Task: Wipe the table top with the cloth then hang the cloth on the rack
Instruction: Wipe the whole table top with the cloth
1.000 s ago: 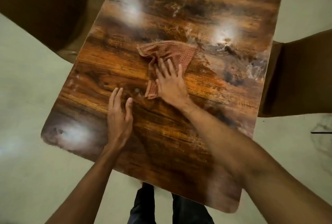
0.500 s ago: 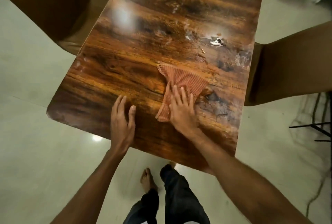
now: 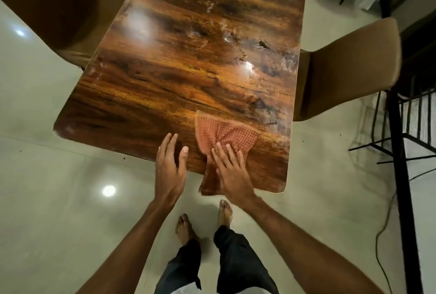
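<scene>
A reddish checked cloth [image 3: 224,133] lies at the near edge of the glossy wood-grain table top [image 3: 188,58], its lower end hanging past the edge. My right hand [image 3: 232,171] presses flat on the cloth with straight fingers. Just to its left, my left hand [image 3: 169,166] rests flat at the table's near edge, fingers straight, holding nothing. A black metal rack [image 3: 398,142] stands at the right, beyond the chair.
One brown chair [image 3: 52,10] stands at the table's left side and a tan chair [image 3: 349,65] at its right. A cable [image 3: 384,230] runs across the pale tiled floor at the right. My bare feet [image 3: 203,218] are just below the table's near edge.
My right hand has dragged the cloth from the middle of the table toward the near right edge, where it now overhangs. My left hand slid back to the near edge as I stepped back.
</scene>
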The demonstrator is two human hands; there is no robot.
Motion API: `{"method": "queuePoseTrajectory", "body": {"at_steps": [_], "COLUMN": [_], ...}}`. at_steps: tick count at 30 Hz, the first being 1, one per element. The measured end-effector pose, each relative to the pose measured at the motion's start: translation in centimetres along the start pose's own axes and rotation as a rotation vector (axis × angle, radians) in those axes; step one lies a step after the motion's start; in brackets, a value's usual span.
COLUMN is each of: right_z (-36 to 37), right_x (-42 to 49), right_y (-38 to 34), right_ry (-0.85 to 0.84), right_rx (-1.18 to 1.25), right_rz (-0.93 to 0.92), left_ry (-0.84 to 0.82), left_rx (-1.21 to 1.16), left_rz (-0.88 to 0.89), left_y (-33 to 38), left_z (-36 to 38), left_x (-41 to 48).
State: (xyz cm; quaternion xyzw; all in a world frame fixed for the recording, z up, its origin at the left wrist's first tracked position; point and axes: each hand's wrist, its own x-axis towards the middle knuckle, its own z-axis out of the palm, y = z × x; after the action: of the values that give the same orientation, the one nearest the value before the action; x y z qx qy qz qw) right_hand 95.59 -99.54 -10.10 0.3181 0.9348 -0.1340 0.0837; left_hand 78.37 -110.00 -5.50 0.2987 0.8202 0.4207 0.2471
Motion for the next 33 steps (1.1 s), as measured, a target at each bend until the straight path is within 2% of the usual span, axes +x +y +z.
{"method": "queuePoseTrajectory", "body": {"at_steps": [3,7,9,13,16,22,26,29,31,33], "right_z": [0.2,-2.3,-2.1,-0.1,-0.4,-5.3,-5.3,-2.9,-2.5,-3.9], "right_x": [-1.4,-0.1,-0.3,-5.4,-5.7,6.7,7.4,1.6,0.9,4.3], "right_y": [2.5,9.9,10.7,11.1,15.9,26.0,25.5,22.9,23.8,26.3], "right_ry": [-0.017,0.014,0.047,0.071,0.041,0.079,0.097,0.053,-0.013,-0.018], "right_rx": [0.070,0.088,0.081,0.116,0.108,0.055,0.104,0.155,0.136,0.085], "right_rz": [-0.046,0.159,0.195,-0.024,-0.165,-0.126,-0.075,-0.269,-0.412,-0.393], "left_ry": [0.004,0.028,0.034,0.050,0.062,0.061,0.062,0.102,0.108,0.110], "left_rx": [0.004,0.026,0.038,0.057,0.081,0.134,0.164,0.173,0.191,0.203], "left_rz": [0.005,0.019,0.021,-0.001,-0.035,-0.063,-0.063,-0.069,-0.078,-0.074], "left_y": [0.6,1.4,2.0,4.4,6.6,10.0,11.7,12.7,13.0,13.0], "left_z": [1.0,2.9,4.1,7.8,11.4,17.8,19.9,20.8,21.1,21.4], "left_x": [-0.2,-0.3,-0.5,-0.8,-0.7,0.8,1.7,2.5,3.0,3.6]}}
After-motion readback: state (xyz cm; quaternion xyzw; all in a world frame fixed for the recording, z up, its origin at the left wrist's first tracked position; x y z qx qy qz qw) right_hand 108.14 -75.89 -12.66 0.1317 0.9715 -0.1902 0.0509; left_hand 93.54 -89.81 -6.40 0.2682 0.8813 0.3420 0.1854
